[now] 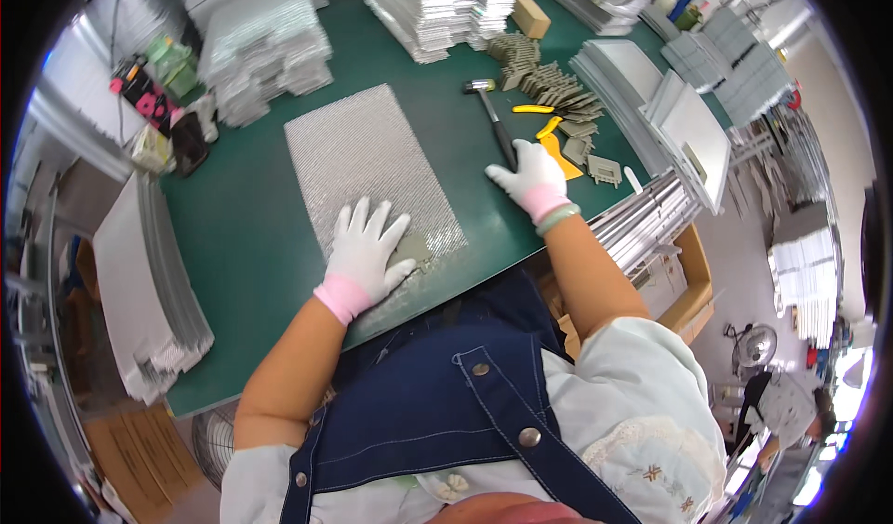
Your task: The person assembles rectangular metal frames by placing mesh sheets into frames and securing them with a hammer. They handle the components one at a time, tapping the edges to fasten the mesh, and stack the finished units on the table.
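My left hand [362, 250], in a white glove with a pink cuff, lies flat with spread fingers on a silver, fine-textured rectangular sheet [363, 143]. By its thumb, a small grey-green piece [412, 247] sits at the sheet's near right corner. My right hand [534, 182], gloved the same way, is at the near end of a hammer [496, 119] with a black handle. Thumb and fingers stand apart on either side of the handle. The hammer's head rests on the green table, pointing away from me. Yellow-handled pliers [549, 126] and a yellow scraper [560, 155] lie just beyond the right hand.
Grey-green plastic parts [558, 90] are heaped at the right. Stacked silver sheets [265, 45] and another stack [437, 3] stand along the far side. White-faced panels [144, 273] line the left edge; framed panels [688, 133] lean at the right. Another person [786, 403] is far right.
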Tool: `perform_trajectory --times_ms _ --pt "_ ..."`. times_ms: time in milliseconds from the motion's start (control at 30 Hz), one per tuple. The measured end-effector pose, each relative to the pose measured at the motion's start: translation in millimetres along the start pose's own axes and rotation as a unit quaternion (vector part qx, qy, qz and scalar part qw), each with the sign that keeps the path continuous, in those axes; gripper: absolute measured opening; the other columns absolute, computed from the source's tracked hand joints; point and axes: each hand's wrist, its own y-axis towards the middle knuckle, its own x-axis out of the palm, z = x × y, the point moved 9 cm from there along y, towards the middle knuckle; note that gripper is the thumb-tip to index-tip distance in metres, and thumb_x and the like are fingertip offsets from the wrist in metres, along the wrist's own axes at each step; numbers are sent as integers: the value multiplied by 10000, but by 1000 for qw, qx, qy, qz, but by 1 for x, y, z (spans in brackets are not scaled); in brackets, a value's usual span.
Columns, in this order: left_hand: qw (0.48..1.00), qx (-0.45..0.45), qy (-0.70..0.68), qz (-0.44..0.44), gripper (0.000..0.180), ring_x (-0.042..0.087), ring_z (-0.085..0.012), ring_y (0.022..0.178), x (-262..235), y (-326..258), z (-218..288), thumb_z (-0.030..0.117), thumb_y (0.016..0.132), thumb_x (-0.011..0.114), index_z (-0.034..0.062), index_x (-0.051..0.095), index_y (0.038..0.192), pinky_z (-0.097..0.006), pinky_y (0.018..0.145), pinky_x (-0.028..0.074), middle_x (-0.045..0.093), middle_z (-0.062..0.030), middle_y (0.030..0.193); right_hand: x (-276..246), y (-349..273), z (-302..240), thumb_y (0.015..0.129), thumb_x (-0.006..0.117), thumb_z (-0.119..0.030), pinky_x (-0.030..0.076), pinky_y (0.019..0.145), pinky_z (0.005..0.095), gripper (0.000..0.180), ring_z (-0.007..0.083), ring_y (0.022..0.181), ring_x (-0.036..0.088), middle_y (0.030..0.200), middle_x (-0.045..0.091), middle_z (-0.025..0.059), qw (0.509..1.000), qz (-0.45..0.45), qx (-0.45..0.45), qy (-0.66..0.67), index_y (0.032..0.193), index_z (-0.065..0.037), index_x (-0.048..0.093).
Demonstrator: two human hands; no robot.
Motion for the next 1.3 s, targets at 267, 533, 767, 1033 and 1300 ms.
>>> perform_trajectory --times_ms 267,533,767,1033,1300 --pt "999 5 -31 -12 680 381 -495 1326 -2 5 -5 403 797 697 52 550 1361 -609 1122 263 493 -259 1384 18 18 6 899 655 -375 552 824 487 388 397 923 687 983 700 214 992 -4 115 61 1042 -18 604" --pt "998 13 -59 -14 643 379 -504 1328 4 2 -14 397 831 676 30 562 1347 -621 1126 244 483 -260 1412 12 -11 1 863 726 -286 535 826 473 385 401 932 667 1010 674 219 978 116 87 152 1102 -28 567" --pt "998 18 -41 -46 648 341 -516 1370 13 -1 -11 382 858 636 2 529 1372 -619 1159 204 444 -279 1452 9 -52 -2 887 667 -246 525 857 463 323 385 973 653 1028 667 187 981 89 29 171 1137 -54 600" --pt "999 27 -19 -42 650 349 -530 1356 22 -5 -15 341 841 659 19 511 1386 -620 1156 223 435 -284 1458 3 -48 -17 862 660 -241 543 834 476 258 365 934 676 976 689 163 987 27 0 155 1052 -67 650" --pt "990 33 62 -122 626 399 -506 1328 6 18 2 263 806 726 23 535 1352 -590 1135 284 468 -272 1442 12 -49 -8 879 627 -189 549 805 476 178 346 934 680 998 676 149 982 51 -27 179 1020 -80 628"
